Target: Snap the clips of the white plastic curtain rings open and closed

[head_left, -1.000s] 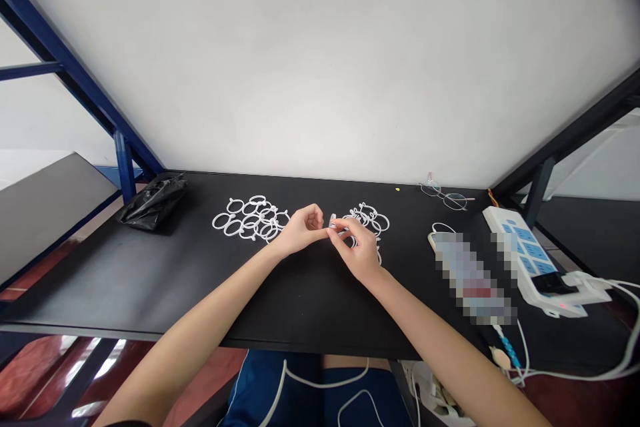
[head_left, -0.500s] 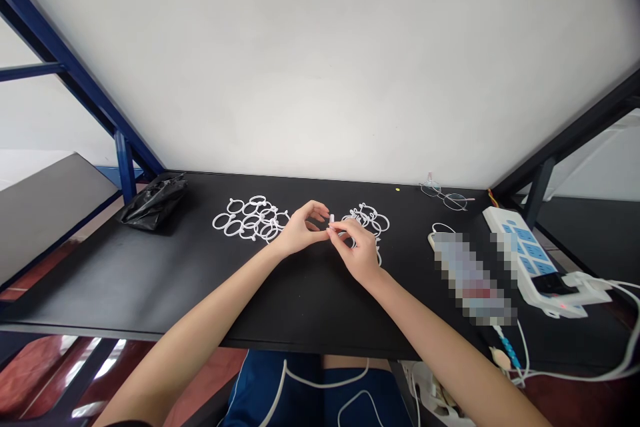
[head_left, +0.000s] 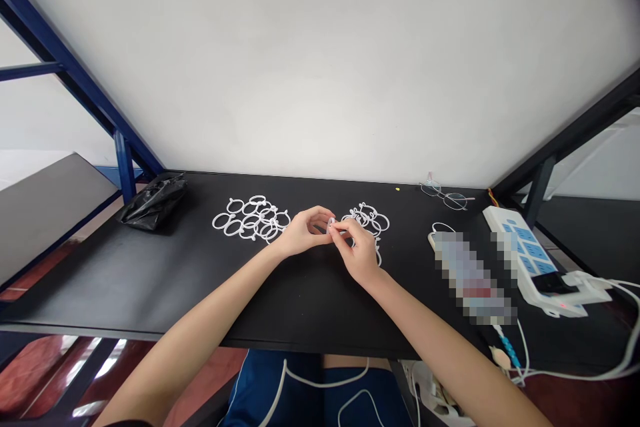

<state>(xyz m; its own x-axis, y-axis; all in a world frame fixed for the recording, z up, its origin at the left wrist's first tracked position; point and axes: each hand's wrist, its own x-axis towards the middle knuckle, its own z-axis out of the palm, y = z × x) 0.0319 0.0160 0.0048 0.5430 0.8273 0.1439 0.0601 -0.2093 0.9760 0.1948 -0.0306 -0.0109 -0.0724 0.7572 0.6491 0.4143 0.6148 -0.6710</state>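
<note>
Between the fingertips of both hands is a small white curtain ring, seen nearly edge-on and partly covered by the fingers. My left hand has its fingers curled and closed at the ring's left side. My right hand pinches it from the right with thumb and forefinger. A spread of white curtain rings with small eyelets lies on the black desk to the left of my left hand. Behind and beside my right hand is a smaller pile of white rings, partly hidden by that hand.
A crumpled black plastic bag lies at the desk's left end. On the right are eyeglasses, a pixelated phone on a cable and a white power strip. Blue metal posts and a wall border the black desk.
My left fingers have closed in on the ring from the left. The ring has turned in my right fingertips and shows a more curved outline. The piles lie unchanged.
</note>
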